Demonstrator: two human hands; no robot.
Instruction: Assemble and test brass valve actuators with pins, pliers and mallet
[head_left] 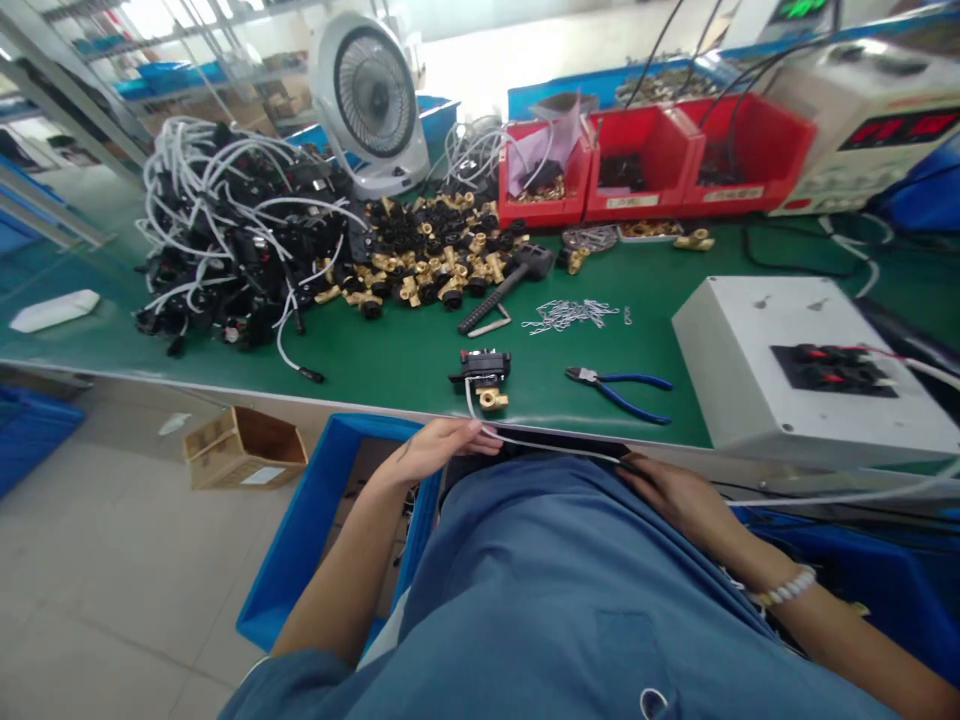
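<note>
My left hand [439,447] pinches a thin white cable [551,447] just below the table's front edge. That cable runs up to a black valve unit [486,368] with a brass fitting [492,399] on the green table. At the cable's other end, my right hand [667,488] is closed around it against the blue clothing; the end itself is partly hidden by the fingers. Blue-handled cutting pliers [621,388] lie right of the unit. Behind it are a black hammer [510,285], a hex key [491,325] and a heap of small metal clips [574,315].
Black units with white cables [240,225] are piled at the left, beside brass fittings [431,260] and a fan [371,100]. Red bins [637,165] line the back. A grey switch box [810,370] stands right. A blue crate [277,560] sits below the table edge.
</note>
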